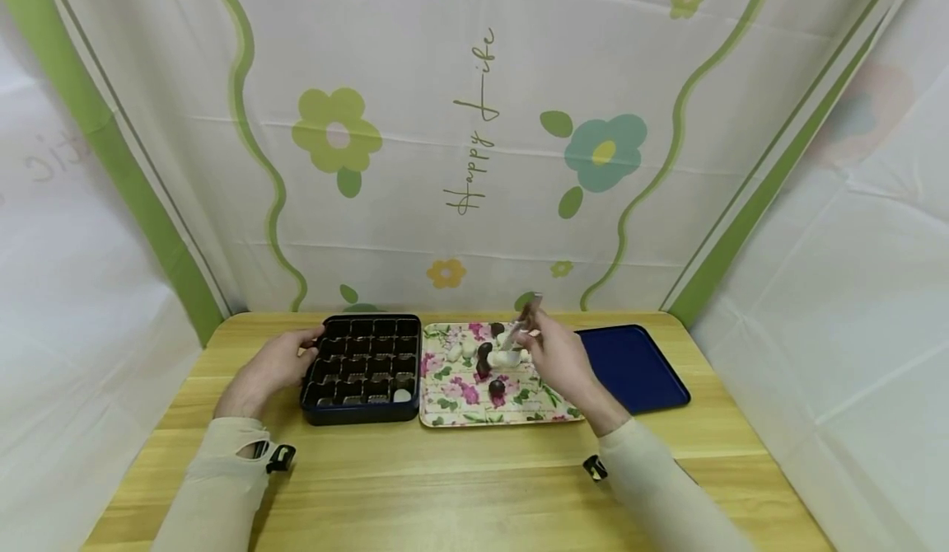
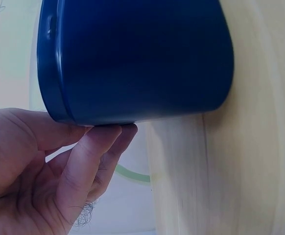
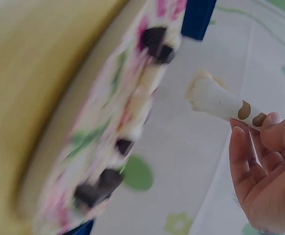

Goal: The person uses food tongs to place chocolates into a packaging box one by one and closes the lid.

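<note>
My left hand (image 1: 278, 362) holds the left side of a dark blue box (image 1: 361, 414), thumb and fingertips against its wall in the left wrist view. Inside the box is a dark insert split into many small compartments, with one white chocolate (image 1: 402, 395) in the near right one. In my right hand (image 1: 559, 362) are white paw-shaped tongs (image 3: 221, 100) with brown spots, pinched between thumb and fingers. Their tip is over a flowered tray (image 1: 448, 408) bearing white chocolates (image 1: 469, 349) and dark chocolates (image 1: 497, 388). A cream-coloured shape shows by the tip in the right wrist view.
A flat dark blue lid or tray (image 1: 638, 371) lies at the right, partly behind the right hand. Box, flowered tray and lid stand side by side toward the back of the wooden table (image 1: 445, 486). A printed curtain (image 1: 415, 231) hangs close behind them.
</note>
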`<control>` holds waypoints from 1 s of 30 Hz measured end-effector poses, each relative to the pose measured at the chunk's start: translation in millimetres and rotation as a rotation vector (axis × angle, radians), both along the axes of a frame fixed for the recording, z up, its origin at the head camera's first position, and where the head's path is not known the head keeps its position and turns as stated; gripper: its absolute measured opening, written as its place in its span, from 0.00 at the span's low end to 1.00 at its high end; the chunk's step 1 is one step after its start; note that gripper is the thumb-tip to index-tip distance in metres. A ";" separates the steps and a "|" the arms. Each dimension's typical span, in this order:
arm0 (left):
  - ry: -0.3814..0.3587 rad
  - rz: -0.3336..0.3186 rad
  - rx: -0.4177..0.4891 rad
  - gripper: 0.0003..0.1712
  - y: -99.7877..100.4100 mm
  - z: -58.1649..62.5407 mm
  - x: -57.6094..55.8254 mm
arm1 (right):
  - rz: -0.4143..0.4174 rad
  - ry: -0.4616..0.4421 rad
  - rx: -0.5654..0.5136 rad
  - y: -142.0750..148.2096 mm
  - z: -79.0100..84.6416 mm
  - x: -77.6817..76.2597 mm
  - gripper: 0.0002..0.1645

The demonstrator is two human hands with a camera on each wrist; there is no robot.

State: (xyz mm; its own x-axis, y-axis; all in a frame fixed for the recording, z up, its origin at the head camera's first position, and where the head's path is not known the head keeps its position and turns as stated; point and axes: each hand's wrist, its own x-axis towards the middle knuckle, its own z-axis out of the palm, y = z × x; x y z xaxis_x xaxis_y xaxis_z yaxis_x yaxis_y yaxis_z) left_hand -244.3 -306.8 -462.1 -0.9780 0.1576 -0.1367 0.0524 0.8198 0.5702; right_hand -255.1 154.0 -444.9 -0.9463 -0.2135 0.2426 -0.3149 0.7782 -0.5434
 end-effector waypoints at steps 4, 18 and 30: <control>0.003 -0.002 -0.004 0.31 -0.6 0.7 0.9 | 0.056 0.044 0.020 -35.2 11.2 -1.0 0.11; -0.008 0.006 0.002 0.32 0.0 0.6 -0.7 | 0.244 0.081 0.076 -120.3 16.4 -2.3 0.11; 0.002 -0.004 -0.002 0.31 -1.4 -1.1 -2.8 | 0.336 -0.046 0.164 -146.8 9.8 -1.4 0.25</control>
